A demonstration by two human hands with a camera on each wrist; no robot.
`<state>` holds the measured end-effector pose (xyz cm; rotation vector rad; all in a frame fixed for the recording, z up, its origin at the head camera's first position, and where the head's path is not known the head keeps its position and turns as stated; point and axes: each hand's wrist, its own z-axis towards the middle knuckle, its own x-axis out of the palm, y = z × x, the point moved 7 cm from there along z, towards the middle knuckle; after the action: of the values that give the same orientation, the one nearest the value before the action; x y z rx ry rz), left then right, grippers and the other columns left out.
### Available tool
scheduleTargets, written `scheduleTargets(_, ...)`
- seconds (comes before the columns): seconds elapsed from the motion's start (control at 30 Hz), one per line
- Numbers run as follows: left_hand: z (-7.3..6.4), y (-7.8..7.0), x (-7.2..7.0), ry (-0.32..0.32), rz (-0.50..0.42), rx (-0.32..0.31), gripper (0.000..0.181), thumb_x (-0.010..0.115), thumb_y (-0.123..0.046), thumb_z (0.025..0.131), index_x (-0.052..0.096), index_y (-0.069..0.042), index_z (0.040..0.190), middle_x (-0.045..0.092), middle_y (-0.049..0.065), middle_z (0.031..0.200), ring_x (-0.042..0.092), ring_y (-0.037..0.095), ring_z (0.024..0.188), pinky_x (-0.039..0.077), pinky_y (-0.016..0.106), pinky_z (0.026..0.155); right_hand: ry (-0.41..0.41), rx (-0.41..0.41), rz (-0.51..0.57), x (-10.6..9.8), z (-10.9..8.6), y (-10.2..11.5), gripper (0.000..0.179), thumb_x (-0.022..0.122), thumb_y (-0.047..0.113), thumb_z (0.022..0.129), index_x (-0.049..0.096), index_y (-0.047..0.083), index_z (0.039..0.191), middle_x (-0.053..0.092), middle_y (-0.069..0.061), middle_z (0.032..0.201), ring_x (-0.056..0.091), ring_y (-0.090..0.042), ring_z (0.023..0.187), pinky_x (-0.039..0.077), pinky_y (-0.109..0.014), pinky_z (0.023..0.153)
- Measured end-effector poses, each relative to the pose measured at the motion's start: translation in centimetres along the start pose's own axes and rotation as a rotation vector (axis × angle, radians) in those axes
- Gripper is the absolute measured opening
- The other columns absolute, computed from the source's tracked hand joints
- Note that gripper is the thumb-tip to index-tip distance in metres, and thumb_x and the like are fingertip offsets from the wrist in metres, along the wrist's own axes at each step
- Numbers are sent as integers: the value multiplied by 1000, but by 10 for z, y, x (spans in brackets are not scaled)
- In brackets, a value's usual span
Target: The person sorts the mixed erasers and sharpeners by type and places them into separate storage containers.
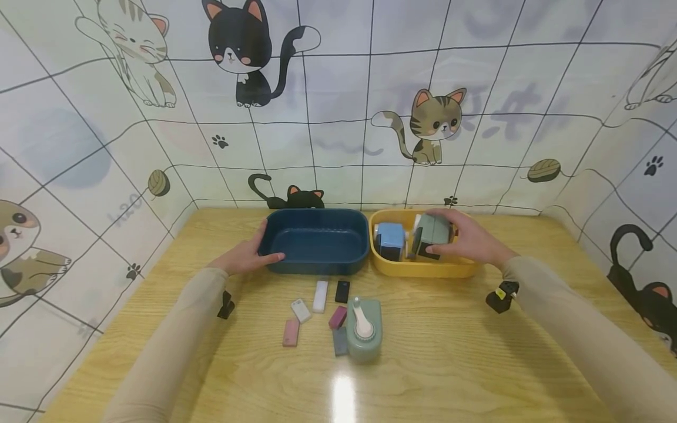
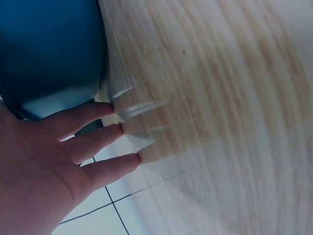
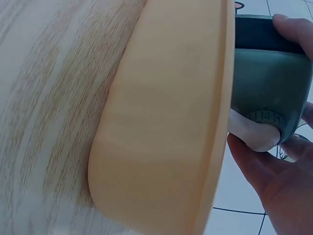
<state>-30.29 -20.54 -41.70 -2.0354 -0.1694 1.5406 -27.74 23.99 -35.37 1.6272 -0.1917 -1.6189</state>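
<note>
My left hand [image 1: 244, 256] rests at the left end of a dark blue tray [image 1: 317, 266], thumb at the front rim. In the left wrist view its fingers [image 2: 95, 142] stretch out straight beside the tray wall. With fingers and thumb on either side, my right hand [image 1: 471, 238] grips a grey-green crank pencil sharpener [image 1: 436, 229] over the yellow tray [image 1: 423, 269]. Its white crank [image 3: 259, 135] shows at the yellow rim in the right wrist view. Left of it in that tray sits a blue pencil sharpener [image 1: 391, 236].
Another green sharpener [image 1: 370, 343] with a white crank stands on the table at front centre. Several small blocks lie left of it, among them a white one [image 1: 320, 296], a black one [image 1: 342, 291] and a pink one [image 1: 291, 332]. A cat-patterned backdrop [image 1: 338, 147] rises behind.
</note>
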Motion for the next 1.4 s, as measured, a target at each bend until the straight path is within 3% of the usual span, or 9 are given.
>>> scheduleTargets(0.33, 1, 1, 1, -9, -3, -4, 112, 57, -65, 87, -15, -9, 153, 8, 26, 156, 30, 48, 135, 27, 55, 108, 57, -50, -126, 4, 14, -12, 83, 81, 26, 78, 39, -5, 142, 53, -20, 120, 53, -31, 98, 50, -45, 78)
scheduleTargets(0.53, 2, 2, 1, -14, -6, -2, 112, 57, -65, 87, -14, -9, 153, 8, 25, 157, 29, 46, 136, 26, 55, 109, 96, -6, -181, 4, 22, -15, 84, 80, 27, 77, 39, -5, 143, 50, -24, 123, 52, -32, 95, 51, -40, 72)
scheduleTargets(0.8, 0, -1, 1, -17, -14, 7, 112, 56, -65, 87, -15, -8, 153, 7, 26, 157, 27, 47, 136, 25, 56, 109, 139, -13, -247, 8, 27, -18, 81, 81, 32, 75, 45, -4, 139, 57, -17, 112, 52, -25, 85, 46, -34, 65)
scheduleTargets(1.07, -1, -3, 1, -16, -26, 14, 112, 57, -64, 87, -14, -8, 153, 6, 25, 157, 26, 46, 137, 25, 55, 109, 164, -12, -236, 13, 29, -25, 77, 84, 34, 73, 51, -1, 133, 59, -13, 112, 54, -25, 88, 48, -36, 68)
scheduleTargets(1.4, 1, 2, 2, -21, -21, -6, 112, 57, -65, 87, -15, -10, 153, 7, 26, 157, 27, 47, 136, 25, 56, 108, 252, 60, -181, 19, 30, -23, 77, 83, 34, 75, 48, 3, 136, 57, -12, 115, 54, -24, 91, 47, -37, 73)
